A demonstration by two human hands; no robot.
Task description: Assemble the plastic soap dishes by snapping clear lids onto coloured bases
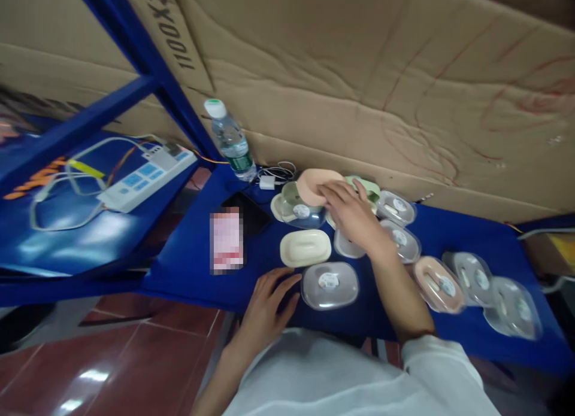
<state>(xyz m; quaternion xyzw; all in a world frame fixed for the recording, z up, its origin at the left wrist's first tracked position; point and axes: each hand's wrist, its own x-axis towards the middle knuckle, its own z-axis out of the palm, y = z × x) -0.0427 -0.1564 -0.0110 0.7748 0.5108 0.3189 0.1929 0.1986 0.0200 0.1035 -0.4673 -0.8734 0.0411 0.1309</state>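
My right hand (353,215) reaches over the back of the group, its fingers on the rim of a peach oval dish (317,185), which sits tilted above a clear lid (299,208); the thumb is mostly hidden. Partly behind that hand is a green dish (369,188). My left hand (272,296) is open, fingers apart, at the table's front edge. Its fingertips are beside a clear lid with a round label (330,286), and I cannot tell if they touch it. Just behind this lid lies a cream oval dish (305,248) with a raised ridge.
Several lidded dishes, one of them peach (438,283), spread rightward over the blue table (188,266). A water bottle (231,140), a white charger (267,182), a dark phone (249,212) and a blurred pink item (227,239) are left. Further left lies a power strip (146,182). Cardboard stands behind.
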